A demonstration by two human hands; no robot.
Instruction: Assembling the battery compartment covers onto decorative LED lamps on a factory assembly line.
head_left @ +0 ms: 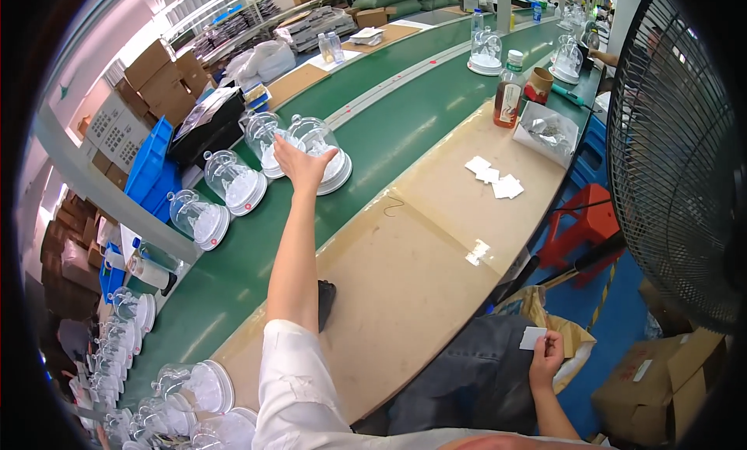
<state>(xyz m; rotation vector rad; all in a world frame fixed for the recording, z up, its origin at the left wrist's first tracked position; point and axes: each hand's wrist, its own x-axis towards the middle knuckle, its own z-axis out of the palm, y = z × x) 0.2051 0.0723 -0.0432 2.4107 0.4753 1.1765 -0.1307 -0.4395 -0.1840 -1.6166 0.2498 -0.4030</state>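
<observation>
My left arm stretches forward over the green conveyor belt. Its hand [302, 168] has thumb and fingers spread in front of a clear glass dome [336, 168] on a white round base. The fingertips lie against the gap between this dome and a second glass dome [261, 131] at its left; whether they touch either one I cannot tell. Low on the right, beside my dark trousers, my right hand [548, 358] pinches a small white card [532, 338]. More white cards [507, 187] lie loose on the brown work board [405, 271].
Further glass domes [235, 187] stand along the belt [405, 123] and crowd the lower left. A bottle of reddish liquid [508, 96], a brown cup [538, 84] and a clear plastic bag [548, 131] sit at the board's far end. A large black fan [677, 162] rises at right.
</observation>
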